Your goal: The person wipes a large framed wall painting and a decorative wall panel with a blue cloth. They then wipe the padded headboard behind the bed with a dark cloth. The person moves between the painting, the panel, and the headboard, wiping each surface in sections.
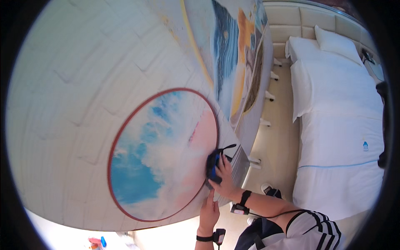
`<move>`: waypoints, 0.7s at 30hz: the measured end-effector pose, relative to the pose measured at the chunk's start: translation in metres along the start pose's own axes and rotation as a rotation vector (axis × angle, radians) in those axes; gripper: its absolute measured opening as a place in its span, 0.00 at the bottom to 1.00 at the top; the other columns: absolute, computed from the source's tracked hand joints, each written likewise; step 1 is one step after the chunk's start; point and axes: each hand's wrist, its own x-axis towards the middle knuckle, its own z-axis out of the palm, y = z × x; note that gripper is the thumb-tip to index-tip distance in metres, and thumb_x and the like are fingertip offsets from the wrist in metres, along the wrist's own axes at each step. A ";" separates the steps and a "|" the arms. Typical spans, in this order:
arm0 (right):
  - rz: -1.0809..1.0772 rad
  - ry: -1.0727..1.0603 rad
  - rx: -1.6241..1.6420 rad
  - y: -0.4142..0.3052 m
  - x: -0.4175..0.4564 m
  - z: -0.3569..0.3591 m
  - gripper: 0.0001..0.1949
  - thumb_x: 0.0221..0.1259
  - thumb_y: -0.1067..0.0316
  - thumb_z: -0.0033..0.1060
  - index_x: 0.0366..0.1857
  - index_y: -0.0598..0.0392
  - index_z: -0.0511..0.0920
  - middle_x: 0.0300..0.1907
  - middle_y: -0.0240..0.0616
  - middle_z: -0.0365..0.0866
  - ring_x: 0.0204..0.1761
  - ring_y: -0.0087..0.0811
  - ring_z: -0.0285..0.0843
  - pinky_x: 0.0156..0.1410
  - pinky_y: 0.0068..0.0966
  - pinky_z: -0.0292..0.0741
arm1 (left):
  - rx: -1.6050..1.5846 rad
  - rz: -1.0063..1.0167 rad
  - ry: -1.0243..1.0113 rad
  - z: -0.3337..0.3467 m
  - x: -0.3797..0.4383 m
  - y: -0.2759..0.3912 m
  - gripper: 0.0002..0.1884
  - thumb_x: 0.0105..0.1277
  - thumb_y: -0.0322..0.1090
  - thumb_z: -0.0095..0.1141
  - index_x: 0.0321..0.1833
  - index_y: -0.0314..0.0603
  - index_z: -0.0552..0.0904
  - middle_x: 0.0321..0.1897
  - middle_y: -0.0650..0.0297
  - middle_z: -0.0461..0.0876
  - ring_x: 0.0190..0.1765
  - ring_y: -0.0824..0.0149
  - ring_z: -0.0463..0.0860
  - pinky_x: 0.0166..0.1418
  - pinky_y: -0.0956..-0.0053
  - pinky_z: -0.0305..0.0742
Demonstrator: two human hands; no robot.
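My right hand [224, 178] grips a black and blue handheld item [214, 165] with a short black strap loop, at the lower right rim of a round picture [168, 156] of blue sky and pinkish cloud. Below it, my left hand [209, 211] has its index finger extended up to the item's lower end; whether it pinches anything there is hidden. The round picture has a red-brown border and lies on a pale surface [78, 103] with a brick-like pattern. Black straps with small devices circle both wrists.
A marbled blue, orange and gold panel [226, 56] adjoins the pale surface. Several white feet [270, 95] stand along its base. To the right is a bed [340, 125] with white bedding and a pillow [339, 45]. Small red and blue objects [97, 242] lie at the lower left.
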 end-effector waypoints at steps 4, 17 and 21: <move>0.359 -0.031 0.157 0.037 -0.044 0.020 0.38 0.68 0.45 0.52 0.75 0.58 0.56 0.79 0.58 0.34 0.78 0.60 0.35 0.78 0.52 0.43 | 0.056 -0.159 -0.142 0.021 0.007 -0.002 0.31 0.63 0.23 0.53 0.72 0.46 0.66 0.50 0.41 0.78 0.51 0.41 0.79 0.53 0.53 0.75; 0.138 -0.179 -0.124 0.078 -0.004 -0.006 0.30 0.59 0.44 0.57 0.51 0.65 0.74 0.70 0.74 0.53 0.74 0.72 0.44 0.72 0.66 0.46 | 0.013 -0.156 -0.054 0.062 0.052 -0.010 0.27 0.64 0.23 0.55 0.68 0.42 0.70 0.47 0.45 0.80 0.45 0.48 0.82 0.49 0.59 0.78; 0.145 -0.096 -0.116 0.103 0.025 -0.015 0.30 0.56 0.47 0.61 0.54 0.63 0.72 0.71 0.75 0.50 0.74 0.73 0.43 0.73 0.65 0.46 | 0.013 -0.200 -0.095 0.076 0.096 0.009 0.26 0.65 0.25 0.54 0.68 0.42 0.70 0.50 0.43 0.79 0.51 0.42 0.80 0.53 0.55 0.76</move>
